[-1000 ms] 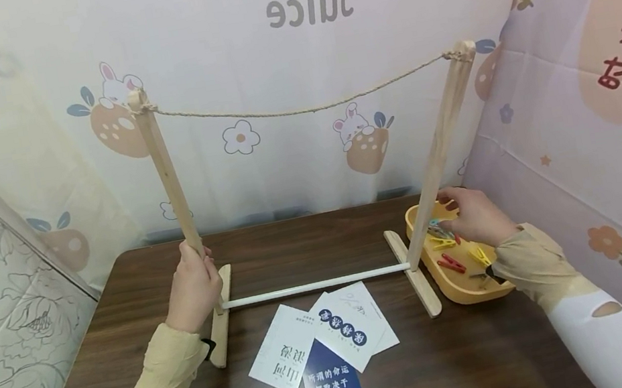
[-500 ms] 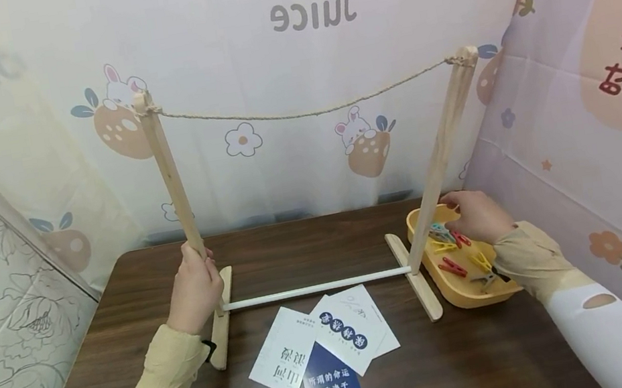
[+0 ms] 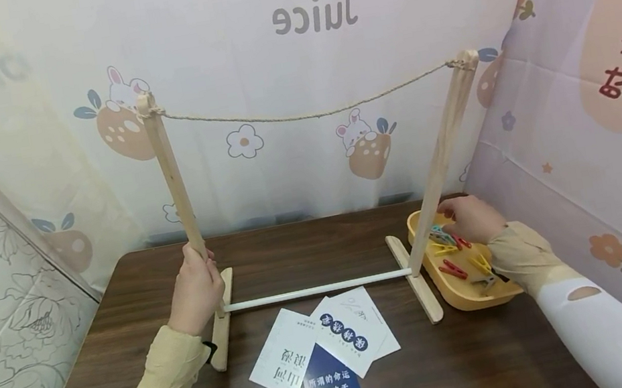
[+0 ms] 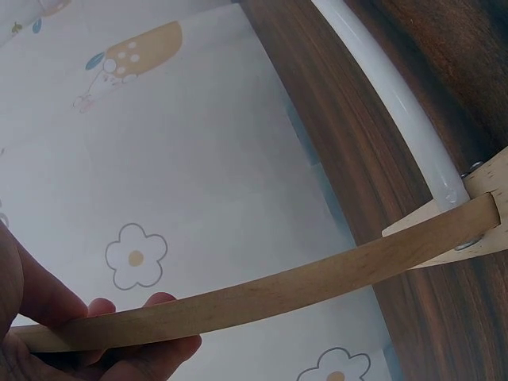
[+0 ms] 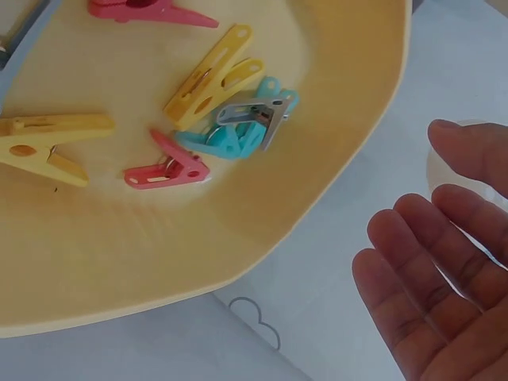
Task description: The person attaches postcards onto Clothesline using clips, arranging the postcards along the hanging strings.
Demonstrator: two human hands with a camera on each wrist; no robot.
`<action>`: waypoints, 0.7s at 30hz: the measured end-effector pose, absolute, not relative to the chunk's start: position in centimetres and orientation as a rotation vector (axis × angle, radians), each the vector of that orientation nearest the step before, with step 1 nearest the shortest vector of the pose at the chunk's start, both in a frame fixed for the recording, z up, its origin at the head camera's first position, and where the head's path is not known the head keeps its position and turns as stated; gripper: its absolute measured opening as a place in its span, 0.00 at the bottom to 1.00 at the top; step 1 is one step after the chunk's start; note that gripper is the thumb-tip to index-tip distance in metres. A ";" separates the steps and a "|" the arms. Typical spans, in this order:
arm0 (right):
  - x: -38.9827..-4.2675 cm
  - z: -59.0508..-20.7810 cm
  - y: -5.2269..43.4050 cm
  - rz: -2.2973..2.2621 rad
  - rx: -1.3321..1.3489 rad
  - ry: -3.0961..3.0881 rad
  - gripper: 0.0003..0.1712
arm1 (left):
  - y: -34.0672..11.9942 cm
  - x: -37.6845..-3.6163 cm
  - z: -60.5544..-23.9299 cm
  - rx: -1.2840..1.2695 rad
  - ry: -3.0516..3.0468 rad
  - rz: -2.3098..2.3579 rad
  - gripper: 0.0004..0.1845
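The left hand holds tight around the left post of the wooden rack, low down, just above the rack's foot. Its fingers curl around the wood.

The right hand is over the yellow tray, which sits just right of the rack. Its fingers are apart and loose, and they hold nothing.

The clothes pegs lie flat in the tray, just under and in front of the right hand. This hand is much nearer to them than the left hand is. The pegs point different ways. A yellow peg lies slanted, touching a blue peg and a grey one. A pink peg lies beside them.

A string hangs between the tops of the rack's two posts. Some cards lie on the table in front of the rack.
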State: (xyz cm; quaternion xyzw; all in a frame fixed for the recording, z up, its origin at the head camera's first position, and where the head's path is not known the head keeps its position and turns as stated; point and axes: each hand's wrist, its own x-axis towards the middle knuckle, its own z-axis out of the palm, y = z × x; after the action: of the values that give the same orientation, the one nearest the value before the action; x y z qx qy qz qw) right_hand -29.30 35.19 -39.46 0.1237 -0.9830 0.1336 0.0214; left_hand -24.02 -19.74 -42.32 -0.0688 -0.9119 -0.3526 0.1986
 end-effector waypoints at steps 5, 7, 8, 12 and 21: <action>-29.8 -39.6 35.2 0.368 0.375 -3.076 0.22 | -19.7 -24.0 -42.4 -0.195 -2.542 -0.974 0.13; -29.9 -39.6 35.1 0.357 0.377 -3.083 0.22 | -19.7 -24.0 -42.4 -0.192 -2.540 -0.971 0.13; -30.0 -39.6 35.1 0.354 0.381 -3.087 0.21 | -19.7 -24.0 -42.4 -0.191 -2.540 -0.970 0.13; -30.4 -40.1 35.1 0.344 0.405 -3.124 0.19 | -19.6 -24.0 -42.4 -0.197 -2.537 -0.968 0.12; -31.0 -41.7 34.7 0.444 0.492 -3.128 0.09 | -19.7 -24.0 -42.4 -0.196 -2.540 -0.962 0.12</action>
State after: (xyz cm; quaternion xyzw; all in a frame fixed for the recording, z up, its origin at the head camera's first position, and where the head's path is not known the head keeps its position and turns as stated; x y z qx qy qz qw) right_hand -30.98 34.73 -41.71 0.1539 -0.9779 0.1386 -0.0282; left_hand -24.02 -19.66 -42.45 -0.0704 -0.9124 -0.3455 0.2078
